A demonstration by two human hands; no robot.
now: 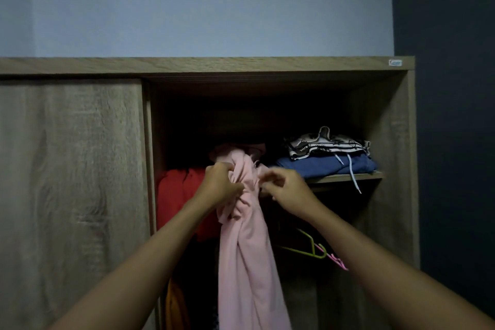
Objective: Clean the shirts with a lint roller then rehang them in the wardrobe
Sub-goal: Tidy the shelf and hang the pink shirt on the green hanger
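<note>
left hand (221,182) grips pink shirt (246,262) — wardrobe (399,142) open

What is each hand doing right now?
Left hand: closed, gripping the pink shirt near its top.
Right hand: blurred, at the shirt; grip cannot be told.

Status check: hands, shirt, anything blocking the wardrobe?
Left hand gripping pink shirt. Right hand at its collar, grip unclear. Red shirt hanging close left.
</note>
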